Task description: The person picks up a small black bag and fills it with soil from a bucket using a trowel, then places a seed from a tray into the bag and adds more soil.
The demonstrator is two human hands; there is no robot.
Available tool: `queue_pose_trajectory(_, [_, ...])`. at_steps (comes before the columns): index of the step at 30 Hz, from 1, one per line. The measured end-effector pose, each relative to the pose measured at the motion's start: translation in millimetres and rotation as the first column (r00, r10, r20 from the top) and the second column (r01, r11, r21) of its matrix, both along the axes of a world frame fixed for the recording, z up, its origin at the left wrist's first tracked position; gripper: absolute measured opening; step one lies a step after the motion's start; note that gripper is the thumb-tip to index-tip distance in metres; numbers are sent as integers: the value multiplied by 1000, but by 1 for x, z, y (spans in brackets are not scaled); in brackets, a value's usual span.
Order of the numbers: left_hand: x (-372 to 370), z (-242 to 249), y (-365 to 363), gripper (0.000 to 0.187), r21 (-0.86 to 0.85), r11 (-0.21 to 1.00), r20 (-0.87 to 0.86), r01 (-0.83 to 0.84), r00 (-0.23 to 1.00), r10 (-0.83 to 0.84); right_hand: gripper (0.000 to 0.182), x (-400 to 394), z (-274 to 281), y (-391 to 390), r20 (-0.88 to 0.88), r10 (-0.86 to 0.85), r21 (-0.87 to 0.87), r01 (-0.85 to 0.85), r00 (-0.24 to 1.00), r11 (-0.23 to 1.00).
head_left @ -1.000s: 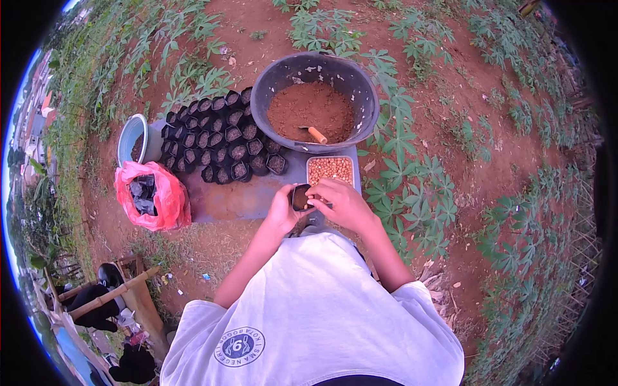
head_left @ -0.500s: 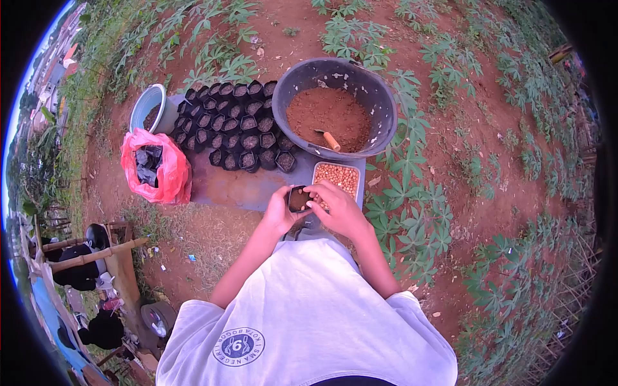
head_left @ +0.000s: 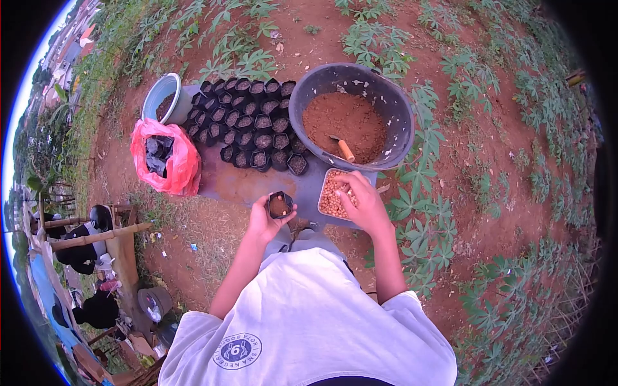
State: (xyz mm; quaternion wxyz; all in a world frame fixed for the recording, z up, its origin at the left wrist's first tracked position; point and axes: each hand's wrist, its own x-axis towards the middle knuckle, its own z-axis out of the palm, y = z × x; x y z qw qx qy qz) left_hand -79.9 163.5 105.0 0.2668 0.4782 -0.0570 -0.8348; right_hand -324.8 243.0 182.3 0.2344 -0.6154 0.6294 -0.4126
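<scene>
Grasped in the left hand (head_left: 260, 224), to the near left of the seed box (head_left: 321, 196): a small black pot (head_left: 280, 204), mouth upward, brown soil inside and a couple of pale grains on top. Just changed: right hand (head_left: 370, 209) gone from the pot over to the seed box, fingers down among the orange-tan seeds (head_left: 331, 204); impossible to tell whether closed on any. Hence, support for the pot from the left hand alone, and two hands now well apart. Around the seed box, tight limits: close on its near side, the near edge of the grey desk (head_left: 248, 183); close on its right, the desk's end, then leafy plants (head_left: 418, 186) rooted in reddish ground. Just beyond the seed box, the high curved wall of a big dark tub (head_left: 400, 122), heaped with loose soil (head_left: 338, 116), and in it an orange-handled tool (head_left: 346, 150) near the wall facing the seed box. More room to the left of the seed box, across a low, mud-stained stretch of desk. Further left and beyond, close-packed rows of filled black bags (head_left: 244, 122); at the far left from the seed box, a pink plastic bag (head_left: 183, 170) beside a pale pail (head_left: 182, 106).
</scene>
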Motion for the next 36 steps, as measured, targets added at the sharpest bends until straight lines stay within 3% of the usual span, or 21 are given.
queue_pose_trajectory(6, [-4,8,-17,41,-38,999,-19,-39,999,38,35,-34,28,-24,-9,-146,145,146,989,979])
queue_pose_trajectory(8, [-8,16,-17,38,-38,999,-27,-38,999,37,41,-38,24,-31,-162,-111,149,136,980,979])
queue_pose_trajectory(12, [-8,9,-17,41,-46,999,-41,-26,999,25,46,-40,5,-39,-251,-43,140,80,967,987])
queue_pose_trajectory(19, [-11,10,-13,32,-31,998,-57,-46,997,44,45,-46,-5,-44,-169,-52,198,86,984,976])
queue_pose_trajectory(24, [-20,14,-13,40,-28,1000,-40,-10,999,9,45,-51,-14,-54,-320,46,190,16,946,982])
queue_pose_trajectory(30, [-24,25,-10,33,-58,998,-47,4,999,-7,30,-51,-15,-57,-284,14,126,23,959,992])
queue_pose_trajectory(32, [-22,19,-12,34,-55,999,-61,4,998,-8,26,-49,-12,-55,-160,-10,155,35,987,987])
queue_pose_trajectory(33, [-21,18,-11,37,-53,999,-62,-9,998,6,22,-47,-13,-55,-113,-55,45,60,992,997])
queue_pose_trajectory(36, [-20,13,-11,41,-59,998,-97,-16,995,11,21,-52,-6,-57,-37,-100,136,104,994,985])
